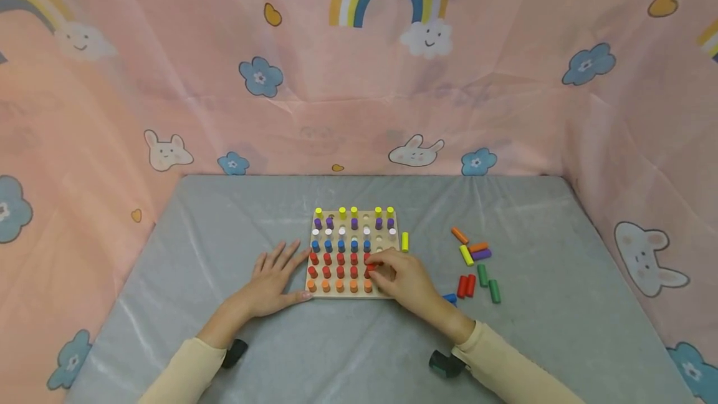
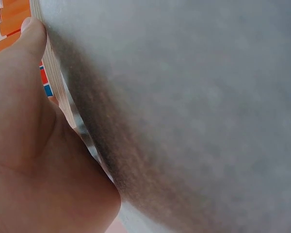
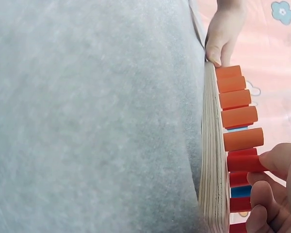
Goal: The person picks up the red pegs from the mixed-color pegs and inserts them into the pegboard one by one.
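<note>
A wooden pegboard [image 1: 387, 292] lies on the table with rows of colored pegs standing in it: yellow, purple, white, blue, red and orange. My right hand [image 1: 408, 279] is over its right side, thumb and finger pinching a red peg [image 3: 245, 163] that stands among the red rows. My left hand [image 1: 272, 280] rests by the board's left edge with fingers spread. In the left wrist view its thumb [image 2: 34, 36] touches the board's corner beside the orange pegs [image 2: 15, 18]. Part of the board's right side is hidden by my right hand.
A yellow peg [image 1: 405, 242] lies just right of the board. Farther right are loose orange [image 1: 459, 235], purple [image 1: 481, 255], green [image 1: 494, 292] and red [image 1: 462, 287] pegs, and a blue peg [image 1: 450, 298] partly behind my right wrist. A patterned pink cloth [image 1: 336, 117] hangs behind the table.
</note>
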`<state>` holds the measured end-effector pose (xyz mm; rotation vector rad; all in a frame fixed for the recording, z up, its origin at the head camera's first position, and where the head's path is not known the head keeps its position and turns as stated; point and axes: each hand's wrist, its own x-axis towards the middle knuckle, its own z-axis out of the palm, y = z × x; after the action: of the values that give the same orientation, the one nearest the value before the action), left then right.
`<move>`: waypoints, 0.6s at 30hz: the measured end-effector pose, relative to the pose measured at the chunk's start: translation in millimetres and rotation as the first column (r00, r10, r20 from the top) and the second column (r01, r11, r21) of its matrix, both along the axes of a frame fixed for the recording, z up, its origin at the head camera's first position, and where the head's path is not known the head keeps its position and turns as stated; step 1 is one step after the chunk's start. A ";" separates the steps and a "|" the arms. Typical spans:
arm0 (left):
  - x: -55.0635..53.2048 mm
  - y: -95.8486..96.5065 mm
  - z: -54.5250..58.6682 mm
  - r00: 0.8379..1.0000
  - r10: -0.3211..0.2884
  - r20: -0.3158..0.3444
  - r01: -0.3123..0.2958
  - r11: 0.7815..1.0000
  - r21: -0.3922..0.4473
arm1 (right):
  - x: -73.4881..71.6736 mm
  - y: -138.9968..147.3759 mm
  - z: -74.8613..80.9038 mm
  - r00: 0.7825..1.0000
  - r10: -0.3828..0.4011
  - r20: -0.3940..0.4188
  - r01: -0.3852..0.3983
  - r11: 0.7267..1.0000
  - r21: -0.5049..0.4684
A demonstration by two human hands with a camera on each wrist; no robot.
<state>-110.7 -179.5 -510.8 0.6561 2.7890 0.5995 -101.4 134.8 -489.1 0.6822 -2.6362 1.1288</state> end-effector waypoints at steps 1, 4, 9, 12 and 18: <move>0.7 0.7 2.7 1.000 0.001 0.005 -0.001 1.000 -0.001 | 0.1 -0.3 0.3 1.000 0.002 0.002 -0.002 1.000 0.002; 2.0 2.9 10.0 1.000 0.005 0.018 -0.004 1.000 -0.019 | 0.0 -0.6 0.0 1.000 0.004 0.005 -0.004 1.000 0.009; 2.8 3.6 13.2 1.000 0.004 0.019 -0.004 1.000 -0.031 | 0.2 -0.6 -2.1 1.000 0.006 -0.004 -0.006 1.000 0.013; 3.3 3.5 13.2 1.000 0.005 0.023 -0.004 0.999 -0.032 | 0.8 -0.9 -3.4 1.000 0.013 -0.002 -0.013 1.000 0.013; 3.6 3.0 13.8 1.000 0.004 0.015 -0.004 1.000 -0.026 | 0.7 -2.3 -3.3 0.999 0.023 -0.024 -0.022 0.999 0.040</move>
<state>-107.1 -176.5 -497.0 0.6385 2.7803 0.5655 -100.7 132.4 -492.4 0.7302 -2.6439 1.0694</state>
